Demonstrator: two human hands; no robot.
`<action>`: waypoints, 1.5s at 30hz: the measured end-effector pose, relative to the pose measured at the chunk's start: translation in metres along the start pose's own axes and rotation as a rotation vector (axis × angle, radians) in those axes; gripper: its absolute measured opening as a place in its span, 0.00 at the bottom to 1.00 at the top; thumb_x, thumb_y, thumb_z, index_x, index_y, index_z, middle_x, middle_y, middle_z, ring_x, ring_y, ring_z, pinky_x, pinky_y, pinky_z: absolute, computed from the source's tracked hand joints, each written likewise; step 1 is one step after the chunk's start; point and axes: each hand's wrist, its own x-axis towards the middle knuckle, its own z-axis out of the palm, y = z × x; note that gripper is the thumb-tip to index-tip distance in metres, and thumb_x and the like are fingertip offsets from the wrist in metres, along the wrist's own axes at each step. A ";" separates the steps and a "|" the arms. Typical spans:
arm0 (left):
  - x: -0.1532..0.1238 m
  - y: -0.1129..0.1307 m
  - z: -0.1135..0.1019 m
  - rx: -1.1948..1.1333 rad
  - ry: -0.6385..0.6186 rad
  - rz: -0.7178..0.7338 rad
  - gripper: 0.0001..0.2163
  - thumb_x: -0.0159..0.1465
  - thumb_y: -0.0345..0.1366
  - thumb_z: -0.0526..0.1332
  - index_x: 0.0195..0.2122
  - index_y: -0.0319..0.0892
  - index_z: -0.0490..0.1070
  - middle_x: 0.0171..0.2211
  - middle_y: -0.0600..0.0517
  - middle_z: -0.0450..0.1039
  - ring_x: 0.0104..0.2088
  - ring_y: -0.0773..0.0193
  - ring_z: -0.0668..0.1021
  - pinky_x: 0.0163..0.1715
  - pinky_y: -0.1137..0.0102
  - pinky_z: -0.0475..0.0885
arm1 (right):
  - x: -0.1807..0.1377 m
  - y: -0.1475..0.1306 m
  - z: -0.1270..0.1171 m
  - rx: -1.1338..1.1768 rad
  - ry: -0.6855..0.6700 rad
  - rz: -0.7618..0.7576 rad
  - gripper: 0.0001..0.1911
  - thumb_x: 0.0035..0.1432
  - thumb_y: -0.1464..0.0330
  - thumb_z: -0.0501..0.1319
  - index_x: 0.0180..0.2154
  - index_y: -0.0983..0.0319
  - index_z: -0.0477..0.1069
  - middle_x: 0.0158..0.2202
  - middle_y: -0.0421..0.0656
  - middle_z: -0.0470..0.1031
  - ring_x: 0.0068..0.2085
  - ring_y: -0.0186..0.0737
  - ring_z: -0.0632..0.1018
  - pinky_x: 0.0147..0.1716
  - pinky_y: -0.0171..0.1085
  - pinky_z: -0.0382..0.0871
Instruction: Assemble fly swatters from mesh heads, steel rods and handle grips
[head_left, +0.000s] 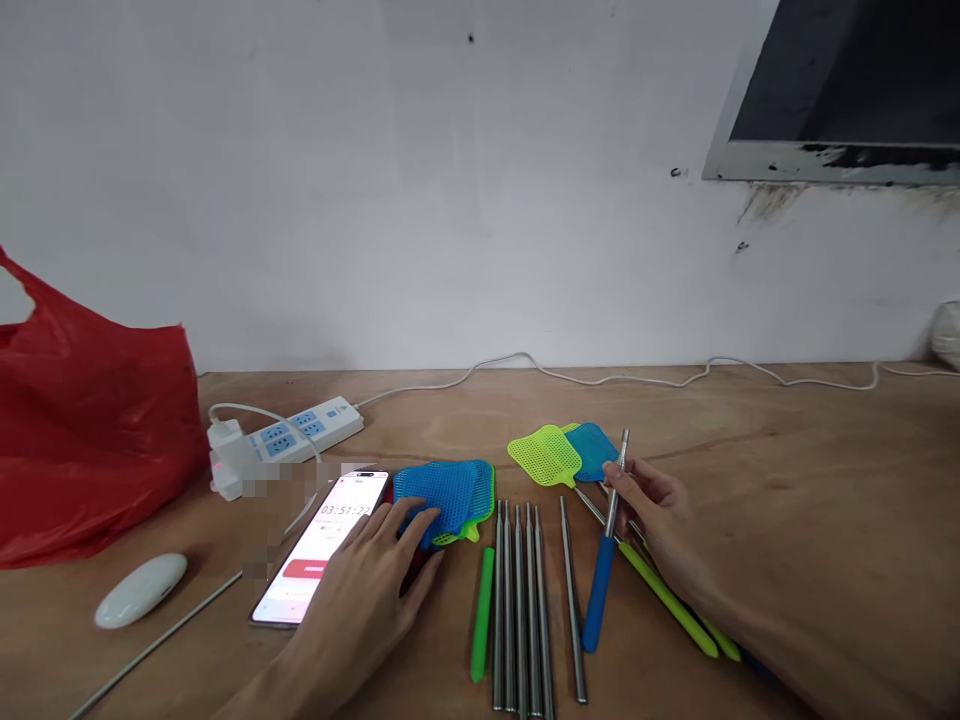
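My right hand [654,505] pinches the metal rod [616,490] of a fly swatter handle with a blue grip [598,595]; no swatter head shows on the rod's upper end. Spread fingers of my left hand [386,565] rest at the left edge of a stack of mesh swatter heads, a blue head [446,495] on top and a green head [472,527] beneath. Between the hands lie several bare metal rods [520,610], a single metal rod [571,600] and a green grip [481,615]. Behind my right hand are swatters with yellow-green [546,455] and blue heads [591,450].
A lit phone [330,535] lies beside my left hand. Further left are a white oval object [141,591], a power strip [315,430] with a plugged-in charger [231,455], and a red plastic bag [90,430]. A white cable [600,381] runs along the wall.
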 end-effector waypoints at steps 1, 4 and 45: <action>0.000 0.000 0.000 0.003 0.002 0.006 0.14 0.69 0.39 0.54 0.52 0.43 0.71 0.50 0.44 0.76 0.46 0.47 0.78 0.43 0.54 0.75 | 0.000 0.000 0.000 0.006 0.005 -0.005 0.23 0.43 0.47 0.72 0.25 0.59 0.71 0.12 0.33 0.62 0.13 0.30 0.61 0.11 0.31 0.55; 0.001 0.000 0.000 0.019 -0.024 0.011 0.15 0.69 0.37 0.54 0.53 0.42 0.71 0.48 0.44 0.76 0.45 0.46 0.78 0.43 0.53 0.74 | 0.001 0.001 -0.003 0.026 0.019 -0.032 0.22 0.46 0.48 0.71 0.25 0.59 0.70 0.14 0.33 0.64 0.14 0.30 0.63 0.12 0.31 0.57; 0.006 0.016 -0.011 -1.305 0.063 -0.510 0.12 0.65 0.44 0.64 0.45 0.46 0.67 0.42 0.51 0.80 0.42 0.57 0.82 0.46 0.63 0.77 | -0.012 0.017 -0.008 -0.255 -0.172 -0.340 0.14 0.64 0.57 0.60 0.46 0.56 0.64 0.28 0.36 0.72 0.30 0.37 0.73 0.30 0.35 0.66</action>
